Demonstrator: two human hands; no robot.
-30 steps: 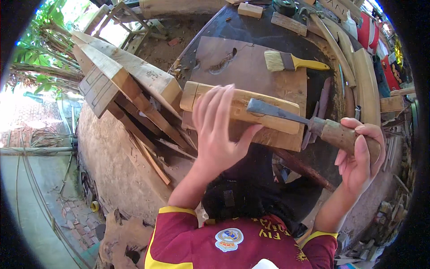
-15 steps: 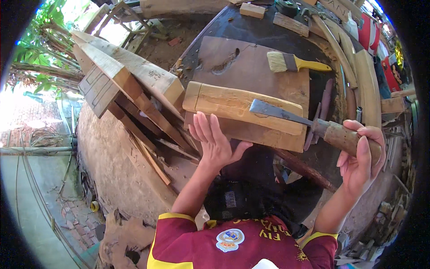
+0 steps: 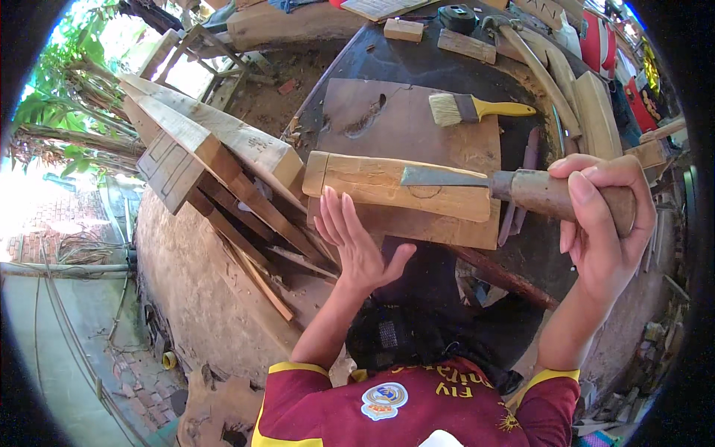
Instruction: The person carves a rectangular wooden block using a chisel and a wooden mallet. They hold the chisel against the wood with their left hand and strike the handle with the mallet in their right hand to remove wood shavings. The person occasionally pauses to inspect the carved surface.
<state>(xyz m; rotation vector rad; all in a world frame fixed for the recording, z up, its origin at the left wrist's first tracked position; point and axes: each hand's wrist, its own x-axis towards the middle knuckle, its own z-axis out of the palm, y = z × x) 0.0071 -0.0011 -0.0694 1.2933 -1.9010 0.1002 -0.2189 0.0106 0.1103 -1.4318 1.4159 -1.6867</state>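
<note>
My right hand (image 3: 611,216) is closed around the thick wooden handle of a chisel (image 3: 532,192), its flat metal blade pointing left. That blade overlaps the top of a carved light-brown wood block (image 3: 357,179); whether it touches the wood I cannot tell. The block lies lengthwise on a flat brown board (image 3: 417,134). A dark line crosses the block close to its left end, and a curved mark shows below the blade. My left hand (image 3: 357,246) is open with thumb apart, its fingertips at the block's near edge, toward the left end.
A yellow-handled brush (image 3: 506,109) rests on the board's far right. Beyond are a small wood piece (image 3: 404,30), a tape measure (image 3: 457,18) and a hammer (image 3: 536,67). Long squared timbers (image 3: 253,141) jut out at the left, with plants behind them.
The chisel handle has swung away from me, so the blade now lies almost level along the block. My left hand has dropped slightly toward me. The whole view has shifted a little.
</note>
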